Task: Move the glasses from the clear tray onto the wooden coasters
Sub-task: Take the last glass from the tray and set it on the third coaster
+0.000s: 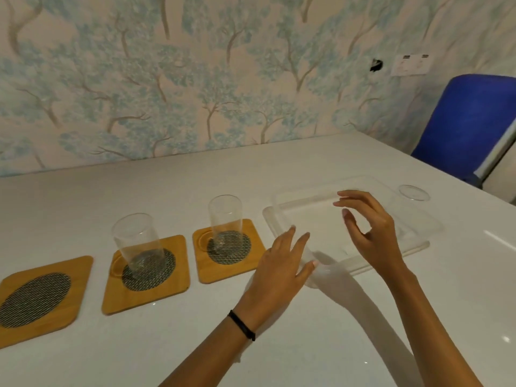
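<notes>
Three wooden coasters with dark woven round centres lie in a row on the white table. The left coaster (36, 294) is bare. A clear glass (138, 244) stands on the middle coaster (146, 275), and another glass (226, 222) stands on the right coaster (229, 251). A third glass (414, 194) stands at the far right end of the clear tray (275, 219); mostly its rim shows. My left hand (282, 263) hovers at the tray's near left corner, fingers spread and holding nothing. My right hand (371, 233) is over the tray's middle, fingers curled apart and holding nothing.
A wall with tree-patterned wallpaper runs along the table's far edge. A blue chair (469, 124) stands past the table's right corner. A black band sits on my left wrist (242, 325).
</notes>
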A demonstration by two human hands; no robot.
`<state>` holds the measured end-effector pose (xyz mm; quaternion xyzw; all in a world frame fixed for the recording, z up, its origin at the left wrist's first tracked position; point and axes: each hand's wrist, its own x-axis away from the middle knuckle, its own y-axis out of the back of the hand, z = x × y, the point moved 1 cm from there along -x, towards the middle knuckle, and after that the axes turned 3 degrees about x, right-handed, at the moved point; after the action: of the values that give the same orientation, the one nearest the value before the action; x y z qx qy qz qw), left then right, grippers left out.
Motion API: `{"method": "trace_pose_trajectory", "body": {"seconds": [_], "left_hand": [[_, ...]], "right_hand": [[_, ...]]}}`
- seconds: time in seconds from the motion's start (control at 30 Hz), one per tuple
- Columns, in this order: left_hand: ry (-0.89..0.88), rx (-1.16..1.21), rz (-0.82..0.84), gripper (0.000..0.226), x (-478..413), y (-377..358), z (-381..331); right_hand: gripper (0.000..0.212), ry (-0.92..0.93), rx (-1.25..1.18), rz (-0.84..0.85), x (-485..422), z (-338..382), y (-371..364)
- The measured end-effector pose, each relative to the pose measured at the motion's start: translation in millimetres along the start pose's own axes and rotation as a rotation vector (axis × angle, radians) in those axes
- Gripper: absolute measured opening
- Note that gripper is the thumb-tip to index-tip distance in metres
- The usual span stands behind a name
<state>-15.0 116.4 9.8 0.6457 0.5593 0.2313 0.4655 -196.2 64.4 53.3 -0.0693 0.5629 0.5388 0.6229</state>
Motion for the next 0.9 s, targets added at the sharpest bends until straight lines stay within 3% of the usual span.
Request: {"method": "trace_pose_trajectory", "body": {"seconds": [0.2, 0.43, 0.67, 0.9], "left_hand": [[0.05, 0.088, 0.021, 0.061, -22, -26, -13], [0.065, 0.024, 0.003, 0.064, -26, -42, -3], [0.082, 0.033, -0.036, 0.069, -22, -44, -3], [0.109, 0.003, -0.023, 0.07, -20, -44, -4]], "right_hand": [[0.02, -0.212, 0.062, -0.131, 2, -63, 39], [0.029, -0.47, 0.111, -0.192, 0, -114, 51], [0.053, -0.634, 0.122, -0.049, -1, -142, 44], [0.059, -0.689, 0.134, -0.034, -4, -151, 41]]}}
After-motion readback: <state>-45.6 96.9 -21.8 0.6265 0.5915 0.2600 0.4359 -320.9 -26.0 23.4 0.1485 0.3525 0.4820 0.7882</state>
